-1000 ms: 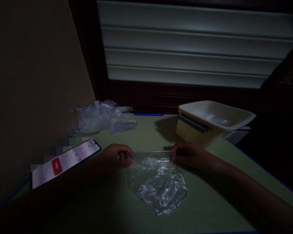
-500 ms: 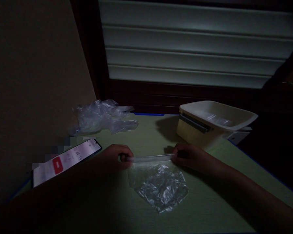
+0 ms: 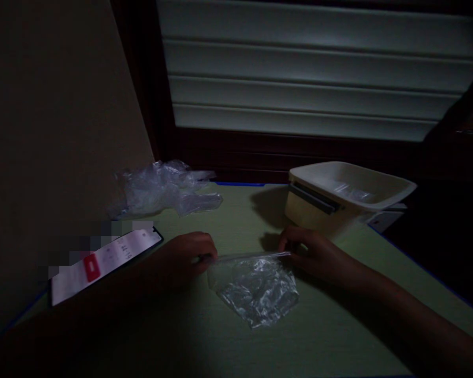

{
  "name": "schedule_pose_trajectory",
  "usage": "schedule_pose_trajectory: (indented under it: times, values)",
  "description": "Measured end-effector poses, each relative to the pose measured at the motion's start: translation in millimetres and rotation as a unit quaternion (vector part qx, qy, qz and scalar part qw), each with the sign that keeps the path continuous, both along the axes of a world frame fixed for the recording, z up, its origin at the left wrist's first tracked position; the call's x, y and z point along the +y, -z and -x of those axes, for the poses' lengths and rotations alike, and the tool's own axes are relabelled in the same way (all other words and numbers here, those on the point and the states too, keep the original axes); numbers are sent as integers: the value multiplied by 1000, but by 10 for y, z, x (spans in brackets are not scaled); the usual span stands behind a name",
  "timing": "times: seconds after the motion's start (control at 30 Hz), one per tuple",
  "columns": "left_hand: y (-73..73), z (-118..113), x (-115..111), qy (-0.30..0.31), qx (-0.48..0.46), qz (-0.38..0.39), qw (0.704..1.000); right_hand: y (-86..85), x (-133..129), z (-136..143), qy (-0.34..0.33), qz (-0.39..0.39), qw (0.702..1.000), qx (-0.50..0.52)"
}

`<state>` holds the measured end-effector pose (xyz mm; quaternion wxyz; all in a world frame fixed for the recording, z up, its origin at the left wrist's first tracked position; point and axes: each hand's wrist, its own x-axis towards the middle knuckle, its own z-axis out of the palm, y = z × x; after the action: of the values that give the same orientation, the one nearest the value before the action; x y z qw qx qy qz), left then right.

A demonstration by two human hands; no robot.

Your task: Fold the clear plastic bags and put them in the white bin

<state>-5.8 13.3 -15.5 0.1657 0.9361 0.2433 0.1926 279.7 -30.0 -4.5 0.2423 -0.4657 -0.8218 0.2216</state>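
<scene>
A clear, crinkled plastic bag (image 3: 256, 289) lies over the table top, its upper edge folded and stretched between my two hands. My left hand (image 3: 193, 252) pinches the left end of that edge, fingers closed. At the right end, my right hand (image 3: 309, 249) is curled with thumb and fingertips together on the edge near the corner. The lower part of the bag hangs toward me, wrinkled and shiny. Dim light hides the exact fingertip contact.
A pale tub (image 3: 350, 184) with a dark handle and clear plastic inside stands at the back right. Crumpled clear plastic bags (image 3: 161, 189) lie at the back left. A lit phone (image 3: 106, 265) rests left of my left arm. Behind the green table (image 3: 236, 226) is a slatted shutter (image 3: 299, 73).
The bag's folded edge looks thinner now and its lower end has drawn up slightly. My right hand's fingers have shifted and lifted a little at the corner.
</scene>
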Motion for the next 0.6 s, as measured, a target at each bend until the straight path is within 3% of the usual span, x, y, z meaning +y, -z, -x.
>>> schedule_pose_trajectory:
  times: [0.3,0.6]
  values:
    - [-85,-41,-81,-17,171,-107,979,90,28,-61,-36,-45,997,-52]
    - [-91,-55,-106,15,215,-175,961,72,-5,-32,-28,-70,990,-119]
